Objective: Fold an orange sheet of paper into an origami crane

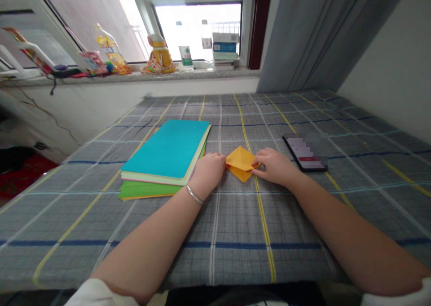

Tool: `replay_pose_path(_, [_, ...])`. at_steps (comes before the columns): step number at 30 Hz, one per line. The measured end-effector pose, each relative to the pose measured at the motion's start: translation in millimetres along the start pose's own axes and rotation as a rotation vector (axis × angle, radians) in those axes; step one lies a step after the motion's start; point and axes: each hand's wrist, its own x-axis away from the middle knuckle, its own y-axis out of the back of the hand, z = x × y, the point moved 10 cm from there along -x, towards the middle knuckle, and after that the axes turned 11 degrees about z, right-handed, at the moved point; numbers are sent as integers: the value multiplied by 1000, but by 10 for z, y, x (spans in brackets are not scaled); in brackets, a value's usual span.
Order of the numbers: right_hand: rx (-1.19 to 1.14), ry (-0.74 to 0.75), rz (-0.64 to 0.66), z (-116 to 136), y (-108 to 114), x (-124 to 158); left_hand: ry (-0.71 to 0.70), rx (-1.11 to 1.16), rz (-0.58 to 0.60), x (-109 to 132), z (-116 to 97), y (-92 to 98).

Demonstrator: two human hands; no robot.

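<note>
Orange folded paper point(241, 163) lies on the checked cloth point(235, 238) between my hands. My left hand point(208, 173) presses its closed fingers against the left corner; my right hand point(272, 166) pinches the right point. A stack of coloured paper point(164, 153) lies left of my left hand, a phone point(305, 152) right of my right.

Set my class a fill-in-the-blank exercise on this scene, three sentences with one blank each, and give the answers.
The folded orange paper, touched by the left hand and the right hand, lies on a cloth with a ____ pattern.
The metal bangle is on the ____ wrist.
The phone lies nearest the ____ hand.

Missing words: checked; left; right.
</note>
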Motion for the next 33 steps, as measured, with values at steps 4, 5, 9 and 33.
replay_pose_path(4, [-19,-18,-11,-22,6,-15,-2,37,-30,-9,54,21])
replay_pose_path(5, [-14,-42,-29,-39,37,-7,-5,53,-33,-11,66,26])
replay_pose_path(9, [-32,-82,-87,-59,154,42,-5,125,-59,-6,98,60])
replay_pose_path(33, [93,89,-126,327,79,-4,-120,342,-134,-50,-140,-36])
